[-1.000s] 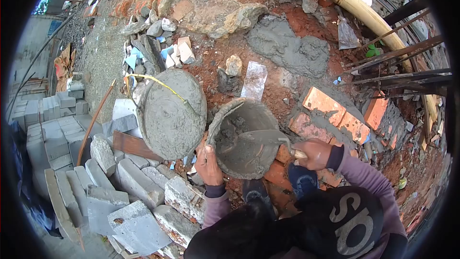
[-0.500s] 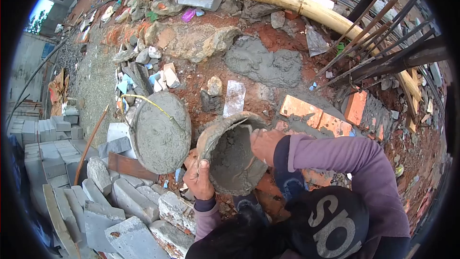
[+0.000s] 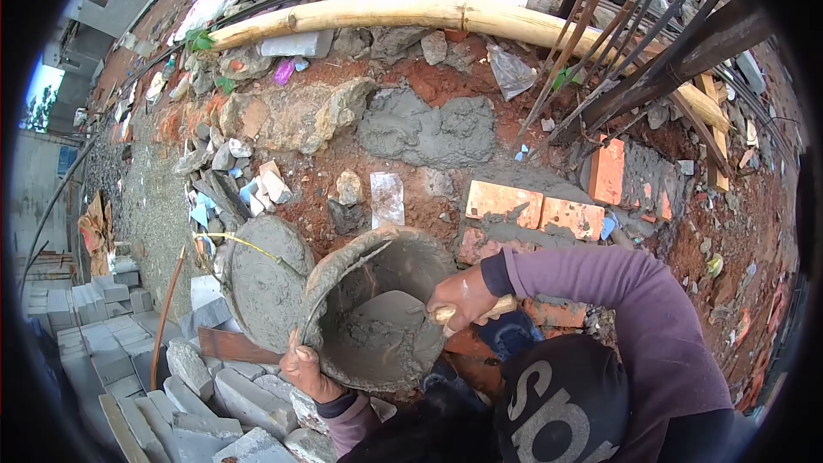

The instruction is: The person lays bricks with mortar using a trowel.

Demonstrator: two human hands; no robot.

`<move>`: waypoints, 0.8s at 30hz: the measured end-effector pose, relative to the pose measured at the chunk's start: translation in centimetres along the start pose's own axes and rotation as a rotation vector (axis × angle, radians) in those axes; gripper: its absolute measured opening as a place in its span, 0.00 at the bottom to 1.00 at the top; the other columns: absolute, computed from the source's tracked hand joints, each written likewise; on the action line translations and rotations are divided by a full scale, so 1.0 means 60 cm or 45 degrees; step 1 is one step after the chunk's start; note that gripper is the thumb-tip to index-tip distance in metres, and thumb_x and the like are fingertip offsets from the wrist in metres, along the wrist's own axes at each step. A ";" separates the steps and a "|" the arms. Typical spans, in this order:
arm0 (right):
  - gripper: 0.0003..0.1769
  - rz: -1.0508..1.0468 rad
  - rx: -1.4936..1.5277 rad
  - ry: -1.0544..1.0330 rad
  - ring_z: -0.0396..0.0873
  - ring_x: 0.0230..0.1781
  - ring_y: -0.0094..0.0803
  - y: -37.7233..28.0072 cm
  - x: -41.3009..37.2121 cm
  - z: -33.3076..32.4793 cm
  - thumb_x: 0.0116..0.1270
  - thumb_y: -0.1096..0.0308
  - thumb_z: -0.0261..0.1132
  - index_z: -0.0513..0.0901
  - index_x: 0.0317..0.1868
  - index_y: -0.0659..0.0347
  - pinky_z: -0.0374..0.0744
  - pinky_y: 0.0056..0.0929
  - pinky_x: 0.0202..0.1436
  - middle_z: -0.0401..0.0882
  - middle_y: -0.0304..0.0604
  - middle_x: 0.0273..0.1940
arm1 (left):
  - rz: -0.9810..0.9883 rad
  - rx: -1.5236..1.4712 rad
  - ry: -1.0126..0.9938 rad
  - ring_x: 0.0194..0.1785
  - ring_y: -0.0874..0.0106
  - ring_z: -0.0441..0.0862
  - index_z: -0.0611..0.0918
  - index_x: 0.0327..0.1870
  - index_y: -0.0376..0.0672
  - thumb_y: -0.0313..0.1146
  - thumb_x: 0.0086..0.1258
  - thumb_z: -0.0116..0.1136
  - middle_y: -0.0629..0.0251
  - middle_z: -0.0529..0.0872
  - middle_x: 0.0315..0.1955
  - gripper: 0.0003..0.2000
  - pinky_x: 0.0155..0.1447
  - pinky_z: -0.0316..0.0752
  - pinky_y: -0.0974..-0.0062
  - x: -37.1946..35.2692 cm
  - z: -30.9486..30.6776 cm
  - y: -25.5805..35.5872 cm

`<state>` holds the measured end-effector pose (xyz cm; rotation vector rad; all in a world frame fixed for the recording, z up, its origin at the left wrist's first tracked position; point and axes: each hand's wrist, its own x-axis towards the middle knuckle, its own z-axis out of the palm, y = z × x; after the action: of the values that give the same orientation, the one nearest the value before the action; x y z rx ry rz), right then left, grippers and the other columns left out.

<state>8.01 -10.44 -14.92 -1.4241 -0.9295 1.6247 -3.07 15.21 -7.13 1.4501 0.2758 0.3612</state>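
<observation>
My left hand (image 3: 309, 370) grips the lower left rim of a mortar-crusted bucket (image 3: 321, 291), which is tilted so that its inside shows. My right hand (image 3: 467, 298) is closed around the wooden handle (image 3: 501, 307) of a trowel. The trowel's blade (image 3: 396, 307) lies inside the bucket, against grey wet mortar (image 3: 364, 347). Left of the bucket stands a round container full of mortar (image 3: 267, 279), with a yellow cord over it. Orange bricks (image 3: 506, 204) sit in mortar beyond my right hand.
Grey blocks and slabs (image 3: 249, 403) are piled at the lower left. A bamboo pole (image 3: 377, 10) crosses the top. Rusty bars and a dark post (image 3: 677, 69) rise at the upper right. A mortar heap (image 3: 429, 129) lies on the red soil.
The bucket appears lower and opens wider to view. My left hand has shifted down and left along with it. The trowel's handle and blade now show at my right hand.
</observation>
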 end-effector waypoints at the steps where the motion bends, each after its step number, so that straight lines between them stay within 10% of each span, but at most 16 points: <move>1: 0.16 -0.046 0.154 0.035 0.80 0.22 0.33 0.006 0.001 0.011 0.67 0.61 0.64 0.75 0.44 0.66 0.77 0.34 0.23 0.78 0.45 0.27 | -0.001 -0.015 -0.012 0.46 0.67 0.82 0.77 0.53 0.21 0.46 0.72 0.57 0.50 0.84 0.44 0.28 0.54 0.75 0.71 0.000 0.006 0.000; 18: 0.29 -0.354 1.133 0.175 0.74 0.20 0.17 0.049 -0.066 0.080 0.71 0.63 0.63 0.68 0.68 0.66 0.75 0.18 0.20 0.74 0.36 0.31 | -0.149 -0.057 0.275 0.46 0.66 0.83 0.77 0.51 0.29 0.39 0.79 0.43 0.52 0.84 0.45 0.19 0.52 0.79 0.68 0.006 0.016 -0.080; 24: 0.27 -0.544 1.317 0.738 0.77 0.24 0.22 0.033 -0.106 0.054 0.70 0.72 0.59 0.67 0.67 0.73 0.76 0.21 0.24 0.76 0.40 0.34 | -0.188 0.006 0.220 0.46 0.66 0.83 0.77 0.49 0.28 0.39 0.78 0.46 0.52 0.84 0.45 0.18 0.51 0.79 0.68 -0.008 -0.022 -0.088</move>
<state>5.13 -17.11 -13.59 -0.7818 0.0134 0.9915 -3.64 15.81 -12.54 1.3957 0.5208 0.3664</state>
